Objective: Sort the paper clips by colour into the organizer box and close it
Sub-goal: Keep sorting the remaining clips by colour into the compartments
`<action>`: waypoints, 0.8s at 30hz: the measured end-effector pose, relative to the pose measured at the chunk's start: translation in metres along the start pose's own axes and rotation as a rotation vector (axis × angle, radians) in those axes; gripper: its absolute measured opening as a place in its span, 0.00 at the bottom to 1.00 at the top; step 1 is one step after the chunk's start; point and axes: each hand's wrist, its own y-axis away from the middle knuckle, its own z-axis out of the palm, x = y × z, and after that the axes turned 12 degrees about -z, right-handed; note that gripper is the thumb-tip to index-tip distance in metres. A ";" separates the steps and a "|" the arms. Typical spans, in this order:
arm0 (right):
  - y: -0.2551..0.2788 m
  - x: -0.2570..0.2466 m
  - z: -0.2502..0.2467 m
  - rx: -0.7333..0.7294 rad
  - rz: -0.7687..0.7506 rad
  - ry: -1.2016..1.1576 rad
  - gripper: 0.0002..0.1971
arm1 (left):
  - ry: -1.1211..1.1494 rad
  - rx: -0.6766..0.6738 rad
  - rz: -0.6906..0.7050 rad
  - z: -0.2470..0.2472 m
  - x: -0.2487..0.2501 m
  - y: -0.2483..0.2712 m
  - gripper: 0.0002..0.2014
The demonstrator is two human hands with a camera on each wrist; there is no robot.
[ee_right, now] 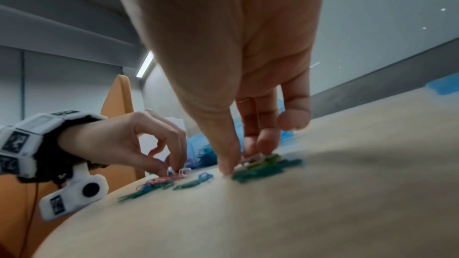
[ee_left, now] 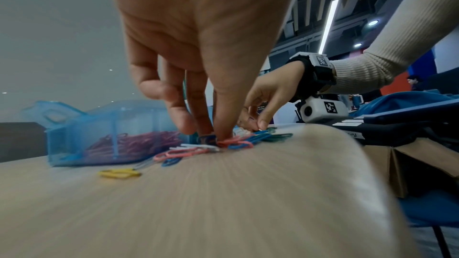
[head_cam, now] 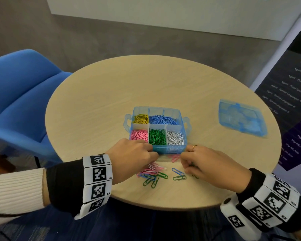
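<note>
The open blue organizer box (head_cam: 163, 150) sits mid-table, holding yellow, blue, pink, green and white clips in separate compartments. Its lid (head_cam: 241, 119) lies apart at the right. Loose paper clips (head_cam: 153, 171) of mixed colours lie between the box and the near table edge. My left hand (head_cam: 154, 156) reaches down into the pile and pinches a clip (ee_right: 182, 172) between thumb and fingers. A little to the right, my right hand (head_cam: 183, 164) pinches white clips (ee_right: 250, 161) against the table beside green ones (ee_right: 263, 172). A yellow clip (ee_left: 119, 173) lies alone beside the box.
The round wooden table (head_cam: 129, 87) has a blue chair (head_cam: 21, 94) at its left and a dark printed banner (head_cam: 288, 94) at its right. A green clip (head_cam: 179, 177) and a blue clip (head_cam: 176, 171) lie between my hands.
</note>
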 end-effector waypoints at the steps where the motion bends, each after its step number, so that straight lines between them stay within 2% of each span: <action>1: 0.001 0.002 0.001 0.001 -0.006 -0.009 0.05 | 0.005 -0.009 -0.006 -0.001 0.000 0.000 0.08; 6: 0.005 0.009 0.006 0.048 -0.046 -0.052 0.07 | 0.075 0.006 -0.024 -0.004 -0.004 -0.001 0.05; 9: 0.006 0.012 0.003 0.114 -0.072 -0.123 0.09 | 0.195 -0.004 -0.042 -0.003 -0.008 -0.002 0.08; 11: 0.005 0.014 -0.002 0.170 -0.083 -0.182 0.09 | 0.355 -0.001 -0.066 -0.004 -0.013 -0.002 0.08; 13: 0.004 0.014 -0.008 0.224 -0.101 -0.245 0.09 | 0.614 -0.013 -0.101 -0.006 -0.017 -0.004 0.06; 17: -0.005 0.010 -0.019 0.380 -0.061 -0.435 0.07 | 1.165 -0.166 -0.216 -0.015 -0.019 -0.006 0.03; 20: -0.018 0.012 -0.022 0.559 0.006 -0.519 0.05 | 1.356 -0.239 -0.268 -0.020 -0.017 -0.008 0.02; 22: -0.025 0.012 -0.023 0.626 0.031 -0.488 0.01 | 1.457 -0.258 -0.295 -0.023 -0.016 -0.010 0.02; 24: -0.029 0.005 -0.026 0.677 0.017 -0.433 0.05 | 1.543 -0.261 -0.325 -0.025 -0.015 -0.015 0.03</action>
